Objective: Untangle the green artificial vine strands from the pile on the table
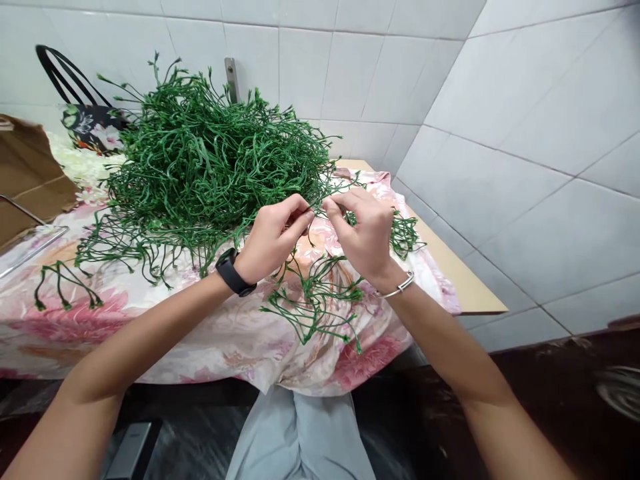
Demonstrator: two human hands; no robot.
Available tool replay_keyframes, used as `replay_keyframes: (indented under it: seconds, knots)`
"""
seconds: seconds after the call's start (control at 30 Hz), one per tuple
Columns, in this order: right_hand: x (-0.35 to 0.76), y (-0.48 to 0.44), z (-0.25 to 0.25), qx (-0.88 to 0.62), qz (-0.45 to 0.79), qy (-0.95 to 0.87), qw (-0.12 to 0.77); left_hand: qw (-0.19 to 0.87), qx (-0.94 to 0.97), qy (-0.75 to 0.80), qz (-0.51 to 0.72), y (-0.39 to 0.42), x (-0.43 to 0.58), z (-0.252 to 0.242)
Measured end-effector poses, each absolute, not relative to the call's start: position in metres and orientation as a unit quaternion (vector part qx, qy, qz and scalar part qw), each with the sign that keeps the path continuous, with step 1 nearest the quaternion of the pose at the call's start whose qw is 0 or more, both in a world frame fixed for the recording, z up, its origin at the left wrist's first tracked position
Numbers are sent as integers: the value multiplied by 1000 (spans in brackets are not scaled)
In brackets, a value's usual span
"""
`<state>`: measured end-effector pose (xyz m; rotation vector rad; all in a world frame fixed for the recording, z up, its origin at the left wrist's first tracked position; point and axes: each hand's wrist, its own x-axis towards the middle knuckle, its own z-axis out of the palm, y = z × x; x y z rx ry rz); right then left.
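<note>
Close together above the cloth, my left hand and my right hand each pinch a thin green plastic stem. The stem itself is mostly hidden by my fingers. Behind them rises a big tangled heap of green artificial flower stems with small branching tips. A smaller loose bunch of stems lies below my hands at the table's front edge. Another few stems rest to the right, partly behind my right hand.
A pink and white floral cloth covers the table and hangs over its front. Cream artificial flowers, a brown cardboard box and a black floral bag stand at the left. White tiled walls close in behind and on the right.
</note>
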<state>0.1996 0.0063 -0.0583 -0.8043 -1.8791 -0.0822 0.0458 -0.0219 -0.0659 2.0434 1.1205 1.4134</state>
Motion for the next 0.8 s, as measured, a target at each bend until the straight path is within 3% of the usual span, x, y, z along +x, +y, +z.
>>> replay_keyframes:
  seconds: [0.23,0.33,0.63,0.8]
  knots:
    - [215,16,-49,-282,232,-835,411,161,762,407,476,-20,38,-68]
    - [219,15,-45,-263,278,-846,371,134,777,410,459,-23,38,-66]
    - [219,13,-43,-226,324,-871,291,72,819,388,418,-25,37,-63]
    - [214,17,-54,-270,112,-902,319,60,808,417,412,-23,35,-64]
